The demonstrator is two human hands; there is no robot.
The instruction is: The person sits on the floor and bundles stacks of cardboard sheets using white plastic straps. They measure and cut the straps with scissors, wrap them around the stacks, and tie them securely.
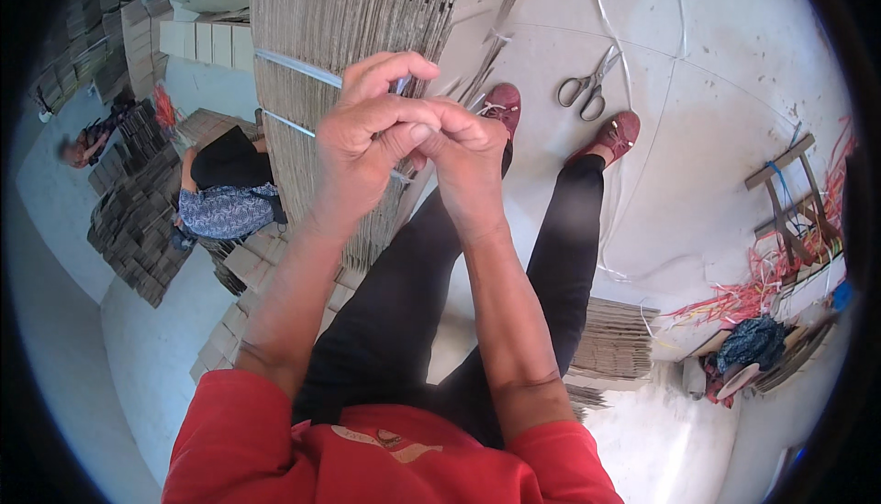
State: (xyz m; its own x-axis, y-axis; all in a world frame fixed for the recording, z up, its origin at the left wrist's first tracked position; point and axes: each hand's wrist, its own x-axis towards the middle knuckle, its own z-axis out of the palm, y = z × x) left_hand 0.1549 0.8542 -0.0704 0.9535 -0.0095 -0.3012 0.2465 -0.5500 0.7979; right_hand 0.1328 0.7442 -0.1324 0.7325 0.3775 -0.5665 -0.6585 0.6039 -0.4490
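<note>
Meeting, in head view, before strapped cardboard stack (358,9): your left hand (362,132) and right hand (466,142), fingers bent, some tips hidden; whether either pinches anything, cannot tell. Pale strap (298,66) crosses stack, vanishing behind left hand. Frame cuts off stack's far end.

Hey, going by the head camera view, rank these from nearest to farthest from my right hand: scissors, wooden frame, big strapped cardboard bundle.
From your right hand:
1. Strapped cardboard bundle: nearest, just to the left and ahead.
2. Scissors: on the floor, to the right and ahead.
3. Wooden frame: farthest, near the picture's right edge.
</note>
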